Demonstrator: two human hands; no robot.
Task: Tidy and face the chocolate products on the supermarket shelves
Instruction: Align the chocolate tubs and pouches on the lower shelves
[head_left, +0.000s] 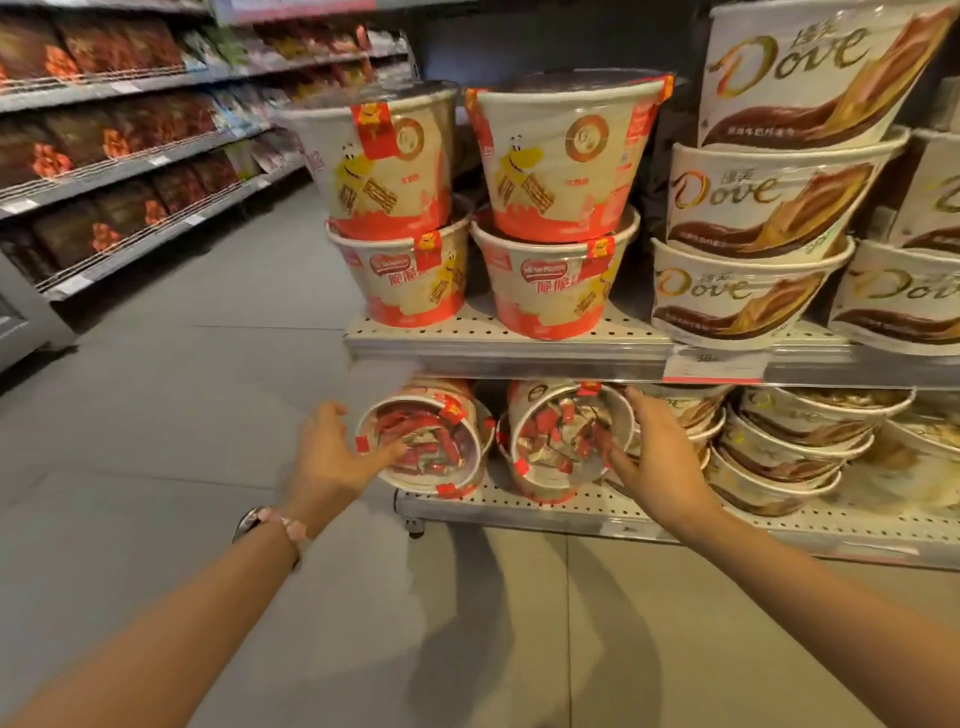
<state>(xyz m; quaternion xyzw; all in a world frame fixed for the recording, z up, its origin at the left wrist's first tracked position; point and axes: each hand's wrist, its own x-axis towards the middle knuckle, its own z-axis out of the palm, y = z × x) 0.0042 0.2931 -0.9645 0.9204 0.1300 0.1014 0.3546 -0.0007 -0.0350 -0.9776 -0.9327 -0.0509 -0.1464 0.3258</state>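
Two red-and-cream wafer tubs stand on the bottom shelf (613, 512), their clear lids showing red wrapped pieces. My left hand (332, 452) is open, its fingers touching the left tub (431, 441) at the lid's left edge. With straight fingers, my right hand (654, 449) rests against the right side of the right tub (561, 441). On the shelf above (498, 345), more of the same tubs (395, 208) (561, 208) are stacked two high.
Stacks of white-and-brown Dove tubs (748, 244) fill the right of both shelves, with lower ones (789, 447) close to my right hand. A price tag (714, 366) hangs on the upper shelf edge. Across the grey tiled aisle (182, 415), shelving (104, 171) holds dark packets.
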